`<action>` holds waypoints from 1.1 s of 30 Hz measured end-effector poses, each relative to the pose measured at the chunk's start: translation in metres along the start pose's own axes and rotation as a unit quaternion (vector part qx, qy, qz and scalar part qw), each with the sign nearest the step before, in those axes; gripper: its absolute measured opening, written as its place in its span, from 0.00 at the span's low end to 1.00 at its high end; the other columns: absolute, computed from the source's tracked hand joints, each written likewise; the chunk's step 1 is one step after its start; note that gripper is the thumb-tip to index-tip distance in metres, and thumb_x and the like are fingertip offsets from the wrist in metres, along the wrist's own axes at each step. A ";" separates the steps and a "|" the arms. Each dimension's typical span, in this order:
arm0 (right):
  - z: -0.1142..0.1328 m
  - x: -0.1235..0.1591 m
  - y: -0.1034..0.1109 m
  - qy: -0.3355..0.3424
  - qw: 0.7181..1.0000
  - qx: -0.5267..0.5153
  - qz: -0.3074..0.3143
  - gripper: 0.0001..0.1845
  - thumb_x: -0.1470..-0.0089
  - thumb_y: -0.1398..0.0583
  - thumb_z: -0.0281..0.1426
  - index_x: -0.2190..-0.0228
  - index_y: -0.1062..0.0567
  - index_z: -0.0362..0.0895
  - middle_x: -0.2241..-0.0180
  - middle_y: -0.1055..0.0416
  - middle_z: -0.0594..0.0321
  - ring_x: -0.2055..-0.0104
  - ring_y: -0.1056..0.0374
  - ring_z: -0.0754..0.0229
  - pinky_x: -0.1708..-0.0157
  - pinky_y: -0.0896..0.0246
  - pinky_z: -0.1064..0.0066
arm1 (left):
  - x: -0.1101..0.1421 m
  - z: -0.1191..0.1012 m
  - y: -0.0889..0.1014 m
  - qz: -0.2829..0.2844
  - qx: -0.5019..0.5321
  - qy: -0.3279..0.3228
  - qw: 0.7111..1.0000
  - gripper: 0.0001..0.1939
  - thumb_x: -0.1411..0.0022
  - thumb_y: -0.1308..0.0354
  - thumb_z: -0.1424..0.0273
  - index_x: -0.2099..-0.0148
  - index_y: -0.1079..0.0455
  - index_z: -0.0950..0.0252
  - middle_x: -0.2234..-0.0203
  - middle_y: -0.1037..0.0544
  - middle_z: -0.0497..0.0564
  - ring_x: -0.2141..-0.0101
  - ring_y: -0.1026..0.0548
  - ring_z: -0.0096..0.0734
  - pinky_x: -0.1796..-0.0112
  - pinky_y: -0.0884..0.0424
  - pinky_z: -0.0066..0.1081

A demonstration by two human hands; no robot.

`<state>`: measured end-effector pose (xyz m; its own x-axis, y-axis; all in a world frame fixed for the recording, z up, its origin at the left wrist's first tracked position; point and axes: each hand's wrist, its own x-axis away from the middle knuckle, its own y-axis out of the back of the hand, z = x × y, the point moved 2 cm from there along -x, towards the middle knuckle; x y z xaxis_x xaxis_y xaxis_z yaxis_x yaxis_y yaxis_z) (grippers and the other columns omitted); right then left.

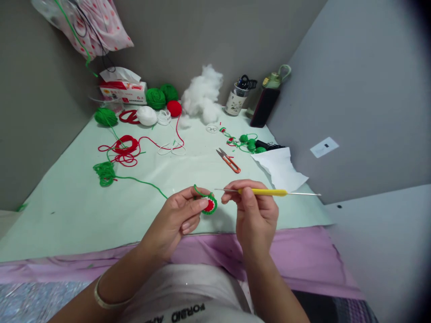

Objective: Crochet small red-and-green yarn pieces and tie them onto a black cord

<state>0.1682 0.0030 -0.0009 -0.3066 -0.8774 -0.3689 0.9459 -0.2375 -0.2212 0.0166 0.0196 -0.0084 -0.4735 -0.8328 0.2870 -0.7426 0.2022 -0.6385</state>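
We take the orange snips (229, 161) on the pale green table cover (188, 179) as our landmark. Behind them and a little right stands our patterned cup (235, 104), holding a black clip (247, 82) and other dark items that we cannot make out. Right of the cup is a green-topped bottle (272, 80), its contents hidden, with a dark phone (265, 107) leaning in front of it. Far back and left of the snips, our tissue box (134, 93) has a tissue sticking out; a clear bag with pink dotted cloth (107, 29) hangs above.

White stuffing (204, 94) is heaped behind the snips. Left of it sit balls of red (174, 108), white and green yarn, and loose red loops (126, 146) spread nearer us. Small green balls (251, 144) and crumpled white paper (286, 168) lie right of the snips.

In front of the snips and slightly left, our left hand (175, 213) pinches the round crochet piece (210, 206) between thumb and fingers, the others curled; green yarn runs from a loose bundle (105, 174) towards this hand. Our right hand (256, 211), in front and right, grips the yellow-handled hook (269, 192) between thumb and fingertips, its left tip near the piece but apart.
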 end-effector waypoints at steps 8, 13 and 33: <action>0.002 0.005 0.000 0.019 0.999 -0.006 0.034 0.09 0.36 0.42 0.29 0.64 0.21 0.45 0.67 0.26 0.62 0.68 0.28 0.63 0.67 0.32 0.68 | -0.001 0.001 0.001 0.000 0.013 0.004 1.000 0.09 0.42 0.32 0.71 0.59 0.26 0.67 0.79 0.33 0.40 0.86 0.50 0.08 0.83 0.54 0.18; 0.001 0.005 -0.002 0.013 0.999 -0.001 0.033 0.09 0.35 0.42 0.29 0.64 0.21 0.46 0.66 0.26 0.63 0.68 0.28 0.63 0.67 0.32 0.67 | 0.000 0.001 0.002 0.003 0.005 0.006 1.000 0.09 0.42 0.33 0.71 0.59 0.26 0.67 0.79 0.33 0.41 0.85 0.50 0.08 0.83 0.55 0.19; 0.004 0.006 -0.006 0.052 0.995 0.057 0.070 0.10 0.37 0.42 0.27 0.63 0.20 0.48 0.66 0.25 0.62 0.64 0.29 0.61 0.64 0.33 0.66 | 0.002 -0.001 -0.003 -0.004 -0.040 -0.009 0.999 0.12 0.43 0.32 0.67 0.59 0.27 0.66 0.78 0.33 0.41 0.85 0.50 0.09 0.83 0.54 0.20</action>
<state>0.1607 -0.0022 0.0020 -0.1751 -0.8585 -0.4820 0.9841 -0.1676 -0.0590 0.0176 0.0182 -0.0050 -0.4588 -0.8439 0.2782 -0.7820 0.2348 -0.5774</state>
